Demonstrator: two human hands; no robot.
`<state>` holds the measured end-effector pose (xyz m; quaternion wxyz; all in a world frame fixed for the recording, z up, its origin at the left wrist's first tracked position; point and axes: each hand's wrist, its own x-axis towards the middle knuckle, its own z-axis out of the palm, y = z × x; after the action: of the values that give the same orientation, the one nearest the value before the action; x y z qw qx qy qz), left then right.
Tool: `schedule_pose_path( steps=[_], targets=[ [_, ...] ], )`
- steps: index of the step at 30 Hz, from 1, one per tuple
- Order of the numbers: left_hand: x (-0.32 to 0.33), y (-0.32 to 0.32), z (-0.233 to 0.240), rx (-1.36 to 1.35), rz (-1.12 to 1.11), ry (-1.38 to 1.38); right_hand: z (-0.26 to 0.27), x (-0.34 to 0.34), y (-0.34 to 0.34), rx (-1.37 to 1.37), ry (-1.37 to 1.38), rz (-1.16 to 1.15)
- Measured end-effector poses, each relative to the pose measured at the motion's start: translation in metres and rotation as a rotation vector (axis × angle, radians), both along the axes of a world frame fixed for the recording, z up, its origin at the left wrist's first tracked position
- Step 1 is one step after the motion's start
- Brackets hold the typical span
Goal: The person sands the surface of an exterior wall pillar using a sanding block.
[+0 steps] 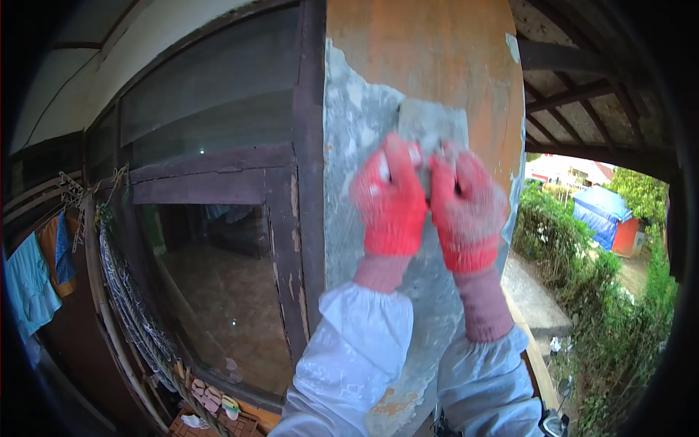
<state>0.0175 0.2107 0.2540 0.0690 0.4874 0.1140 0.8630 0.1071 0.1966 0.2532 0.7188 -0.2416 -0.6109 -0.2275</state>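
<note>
Straight ahead rises a wall section [363,120] with orange paint above and a patchy grey surface below. A flat, greyish rectangular piece [434,121] lies against it, just above my hands. My left hand [390,191], in a red knit glove, is curled against the piece's lower left, with something whitish showing between its fingers. My right hand [467,202], in a matching glove, is bent close beside it, its fingertips at a small greyish object [448,153]. Motion blur and the gloves hide what exactly the fingers grip.
A dark wooden window frame [308,164] with glass panes stands left of the wall. Farther left are hanging clothes [33,284] and bundled rope netting [128,311]. Footwear [213,396] lies below. Green bushes [590,284] and a blue tarpaulin [595,218] show at right.
</note>
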Motion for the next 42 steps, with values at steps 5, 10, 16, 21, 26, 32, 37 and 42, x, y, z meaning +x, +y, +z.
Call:
schedule_pose_path(
  steps=[5, 10, 16, 21, 26, 32, 37, 42],
  targets=[
    [0.020, -0.003, -0.071, 0.000, 0.073, 0.105, -0.071, 0.031, -0.003, 0.065, -0.099, -0.089],
    [0.011, -0.006, -0.001, 0.027, 0.072, 0.048, -0.004, 0.010, -0.015, -0.201, 0.052, -0.035],
    [0.018, 0.006, -0.075, 0.031, 0.041, 0.061, -0.081, 0.030, 0.003, 0.137, -0.188, -0.170],
    [0.020, -0.004, 0.008, -0.091, -0.085, 0.056, -0.006, 0.022, 0.018, 0.167, -0.008, -0.054],
    [0.021, 0.005, -0.068, 0.056, 0.086, 0.045, -0.071, 0.025, 0.010, 0.069, -0.070, -0.031],
    [0.025, 0.006, 0.030, 0.008, 0.043, 0.058, 0.014, 0.019, 0.024, 0.129, 0.066, 0.055],
    [0.035, 0.000, -0.059, -0.076, -0.003, 0.041, -0.058, 0.042, 0.008, 0.207, -0.133, -0.146],
    [0.019, 0.004, 0.006, -0.042, 0.096, 0.073, -0.002, 0.019, 0.014, 0.115, 0.003, 0.040]
  ],
)
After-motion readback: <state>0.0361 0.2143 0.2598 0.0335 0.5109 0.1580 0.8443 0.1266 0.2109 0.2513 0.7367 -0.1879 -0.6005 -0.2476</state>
